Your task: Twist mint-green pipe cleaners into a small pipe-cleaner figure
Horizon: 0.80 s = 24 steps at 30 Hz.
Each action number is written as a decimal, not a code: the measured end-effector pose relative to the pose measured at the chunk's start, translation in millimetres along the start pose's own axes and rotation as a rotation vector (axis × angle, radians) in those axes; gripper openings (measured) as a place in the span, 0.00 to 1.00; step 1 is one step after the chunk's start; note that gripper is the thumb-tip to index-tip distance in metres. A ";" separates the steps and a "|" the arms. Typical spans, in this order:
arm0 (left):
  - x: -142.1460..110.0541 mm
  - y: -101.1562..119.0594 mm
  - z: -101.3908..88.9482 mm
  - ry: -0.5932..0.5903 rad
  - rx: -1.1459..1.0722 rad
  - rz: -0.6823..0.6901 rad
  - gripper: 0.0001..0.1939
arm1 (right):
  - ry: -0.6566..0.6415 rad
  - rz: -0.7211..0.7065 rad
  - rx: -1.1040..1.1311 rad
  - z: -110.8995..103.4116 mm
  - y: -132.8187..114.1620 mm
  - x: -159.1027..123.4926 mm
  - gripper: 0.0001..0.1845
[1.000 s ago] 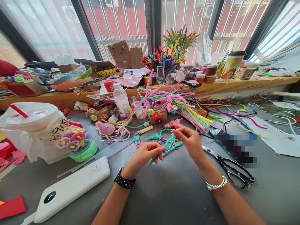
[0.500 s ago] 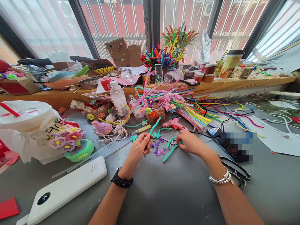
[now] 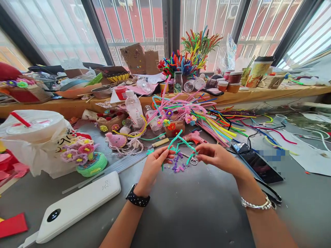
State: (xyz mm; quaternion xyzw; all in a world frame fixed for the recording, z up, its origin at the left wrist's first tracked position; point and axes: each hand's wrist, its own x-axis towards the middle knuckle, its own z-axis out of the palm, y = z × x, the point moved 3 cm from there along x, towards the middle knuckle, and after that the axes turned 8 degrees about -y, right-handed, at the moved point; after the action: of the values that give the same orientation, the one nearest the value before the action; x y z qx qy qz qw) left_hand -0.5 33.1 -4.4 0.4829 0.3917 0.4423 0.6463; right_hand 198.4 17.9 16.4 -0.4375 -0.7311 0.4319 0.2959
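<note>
My left hand (image 3: 155,161) is closed, pinching a teal-green pipe cleaner (image 3: 176,137) that slants up between thumb and forefinger. My right hand (image 3: 216,156) is closed too, its fingertips on a second teal-green pipe cleaner (image 3: 188,144). The far end of this second piece meets the first one near its upper end. Under the hands lie purple and pink fuzzy clippings (image 3: 178,162). Scissors (image 3: 193,160) rest beside my right fingertips, partly hidden. Just behind is a pink glue gun (image 3: 197,137).
A white power bank (image 3: 80,206) lies at the left, near a crocheted flower pot (image 3: 91,164) and a bagged drink cup (image 3: 36,137). Long pipe cleaners (image 3: 214,127) are heaped behind the hands. To the right is a phone (image 3: 260,165). Bottles (image 3: 134,110) stand at the back.
My right hand has lifted a green pipe cleaner off the table and brought it up against the one in my left hand. The view has shifted slightly.
</note>
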 end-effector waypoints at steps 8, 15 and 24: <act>-1.7 0.6 4.6 -0.045 0.152 0.022 0.11 | -0.081 0.028 0.357 55.9 -9.8 17.0 0.16; -1.7 -0.6 6.4 -0.166 0.153 0.014 0.12 | -0.086 0.123 0.518 64.6 -3.3 20.5 0.14; -1.8 -4.2 5.3 -0.164 0.047 -0.030 0.18 | -0.116 0.165 0.550 65.2 -1.1 20.0 0.14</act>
State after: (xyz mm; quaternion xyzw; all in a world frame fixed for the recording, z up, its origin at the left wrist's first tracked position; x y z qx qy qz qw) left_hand 4.7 29.3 -7.2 0.5265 0.3549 0.3822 0.6714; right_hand 136.3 11.2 -10.9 -0.3731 -0.5643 0.6609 0.3250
